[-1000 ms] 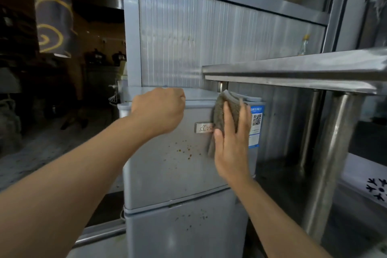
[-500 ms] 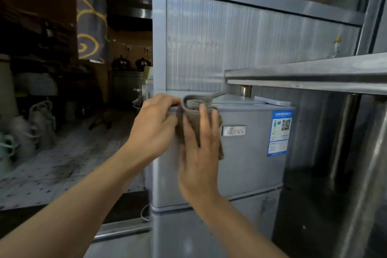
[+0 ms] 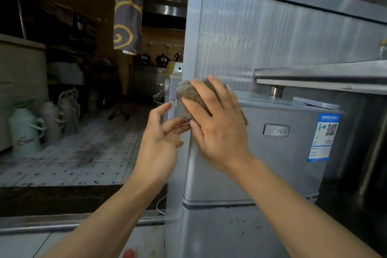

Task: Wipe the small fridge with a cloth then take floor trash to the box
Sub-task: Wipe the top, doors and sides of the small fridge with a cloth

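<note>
From the head view we see a dim kitchen with a speckled tiled floor [image 3: 88,153], pale thermos jugs [image 3: 25,130] standing at the left and a dark hanging cloth with yellow swirls [image 3: 127,8] above. A ribbed metal panel [image 3: 272,44] rises behind the small fridge [image 3: 282,163], and a steel counter [image 3: 324,77] juts over the fridge's top from the right. A blue label [image 3: 324,138] sits on the fridge door. Something red [image 3: 128,253] lies on the floor at the bottom edge. Our right hand [image 3: 217,130] lies fingers spread over the brown cloth [image 3: 190,96], pressing it against the fridge's upper left corner. Our left hand [image 3: 161,138] hangs just beside it, fingers loosely spread, holding nothing, fingertips near the cloth's lower edge.
</note>
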